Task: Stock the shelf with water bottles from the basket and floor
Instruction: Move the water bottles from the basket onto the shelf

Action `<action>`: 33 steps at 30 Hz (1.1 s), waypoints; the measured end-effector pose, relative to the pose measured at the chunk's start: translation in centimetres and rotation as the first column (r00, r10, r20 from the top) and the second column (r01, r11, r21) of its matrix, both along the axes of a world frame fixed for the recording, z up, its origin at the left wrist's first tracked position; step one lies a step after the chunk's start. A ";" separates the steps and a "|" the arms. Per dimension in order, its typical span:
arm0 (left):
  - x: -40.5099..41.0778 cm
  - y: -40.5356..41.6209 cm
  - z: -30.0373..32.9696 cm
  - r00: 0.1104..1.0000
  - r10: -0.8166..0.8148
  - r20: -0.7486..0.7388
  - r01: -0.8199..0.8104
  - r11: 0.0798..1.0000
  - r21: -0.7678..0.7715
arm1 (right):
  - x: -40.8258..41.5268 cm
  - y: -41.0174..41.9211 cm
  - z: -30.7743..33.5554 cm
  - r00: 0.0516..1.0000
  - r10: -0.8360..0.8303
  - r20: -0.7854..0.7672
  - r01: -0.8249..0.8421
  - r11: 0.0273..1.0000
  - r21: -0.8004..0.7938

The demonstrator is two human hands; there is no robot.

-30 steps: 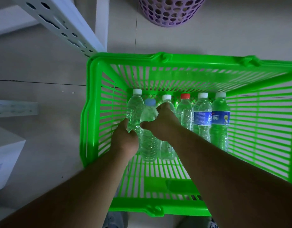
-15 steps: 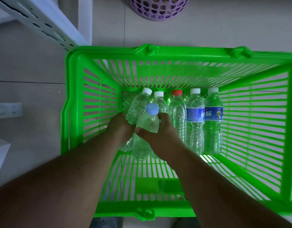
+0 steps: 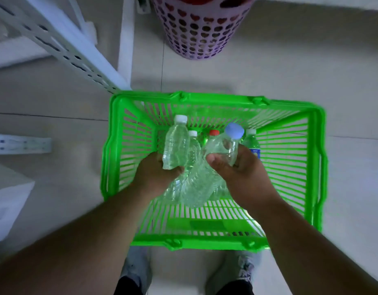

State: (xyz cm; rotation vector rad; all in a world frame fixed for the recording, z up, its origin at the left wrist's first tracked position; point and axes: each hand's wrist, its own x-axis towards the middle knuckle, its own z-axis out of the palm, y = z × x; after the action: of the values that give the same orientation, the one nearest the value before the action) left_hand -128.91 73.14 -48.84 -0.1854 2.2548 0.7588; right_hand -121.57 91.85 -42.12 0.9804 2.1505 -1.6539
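Lifted higher than half a second ago, with both held bottles now up at rim height and the view pulled back so more floor shows. Left hand (image 3: 157,173) curled round the lower body of a clear white-capped bottle (image 3: 176,143), cap pointing far. Right hand (image 3: 239,167), thumb and fingers wrapped round the shoulder of a clear blue-capped bottle (image 3: 221,150), cap tilted up and to the right, body sloping down toward the near left. Crossing low between the two hands, bases touching or nearly so. Beneath and beyond: another white-capped bottle (image 3: 193,145), a red-capped bottle (image 3: 213,133) and a green-tinted bottle (image 3: 252,141) with a blue label, standing along the far wall of the green basket (image 3: 290,167). Slatted plastic sides, handles folded down on the rim, resting on pale floor tiles (image 3: 56,99) with dark grout lines. Far left, a white perforated shelf upright (image 3: 62,47) slanting across. Far centre, a lilac hamper (image 3: 201,33) with heart-shaped holes. Near edge, grey shoes (image 3: 134,271) just beside the basket. Bottles all transparent, ribbed, filled with water; blurred slightly.
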 end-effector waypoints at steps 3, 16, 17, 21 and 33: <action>0.2 0.8 6.4 0.996 0.035 -0.086 -0.031 0.999 0.045 | -0.3 1.5 5.8 0.998 0.031 -0.049 -0.028 0.998 0.048; 3.8 0.7 43.6 0.970 0.224 -0.092 -0.158 0.873 0.461 | 0.1 4.7 42.6 0.960 0.086 -0.267 -0.043 0.986 0.162; 4.2 0.5 46.6 0.970 0.217 -0.109 -0.141 0.868 0.477 | 0.5 4.5 45.7 0.955 0.084 -0.283 -0.039 0.986 0.162; 5.7 -0.5 57.4 0.960 0.186 -0.210 -0.047 0.844 0.535 | 2.0 3.0 57.5 0.929 0.064 -0.366 -0.024 0.993 0.112; 10.0 -1.7 78.5 0.893 0.133 -0.431 0.169 0.788 0.592 | 7.6 0.6 79.5 0.836 0.040 -0.548 0.124 0.958 0.259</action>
State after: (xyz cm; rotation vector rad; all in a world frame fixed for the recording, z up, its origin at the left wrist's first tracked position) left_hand -118.93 71.42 29.64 0.3734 2.2700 1.6273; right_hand -113.98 92.44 37.40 0.6667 2.8260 -1.8530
